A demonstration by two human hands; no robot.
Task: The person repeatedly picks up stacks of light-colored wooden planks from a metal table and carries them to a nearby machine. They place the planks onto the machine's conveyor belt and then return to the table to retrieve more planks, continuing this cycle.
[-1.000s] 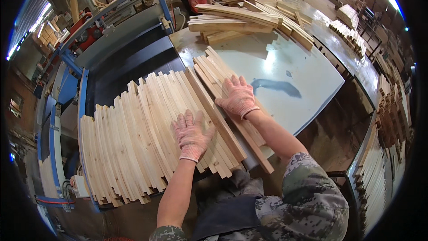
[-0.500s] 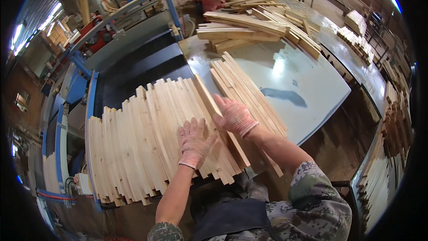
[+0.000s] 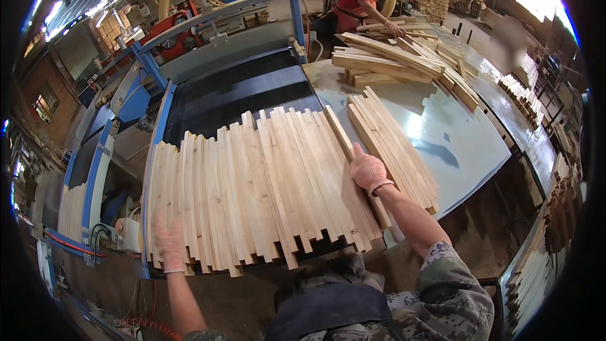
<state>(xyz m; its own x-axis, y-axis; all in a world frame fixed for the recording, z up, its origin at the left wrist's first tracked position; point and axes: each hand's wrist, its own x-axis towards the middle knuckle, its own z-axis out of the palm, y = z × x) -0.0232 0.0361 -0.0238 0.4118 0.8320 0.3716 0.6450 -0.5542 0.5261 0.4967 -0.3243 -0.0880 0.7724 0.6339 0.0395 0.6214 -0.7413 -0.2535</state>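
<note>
A wide row of pale wooden strips [image 3: 252, 189] lies side by side on the dark bed of the machine, its ends uneven. At the row's right edge my right hand [image 3: 369, 172], in a pinkish knit glove, is closed on a wooden strip [image 3: 341, 132] standing on its narrow side. The underside of that grip is hidden. My left hand [image 3: 168, 245], gloved alike, is over the near end of the strips at the row's left edge; its fingers are smeared by motion. A smaller group of strips [image 3: 394, 148] lies just right of my right hand.
A blue frame [image 3: 295, 16] arches over the black bed [image 3: 252, 85]. Beyond the smaller group, a jumbled wood pile [image 3: 385, 63] sits on the shiny metal table [image 3: 464, 145]. A person in red [image 3: 353, 3] reaches into it. More strips [image 3: 533, 259] are stacked at far right.
My left hand has swept from the row's right part to its left edge. My right hand keeps hold of the upright strip. The person in red has reached onto the pile; the view has shifted.
</note>
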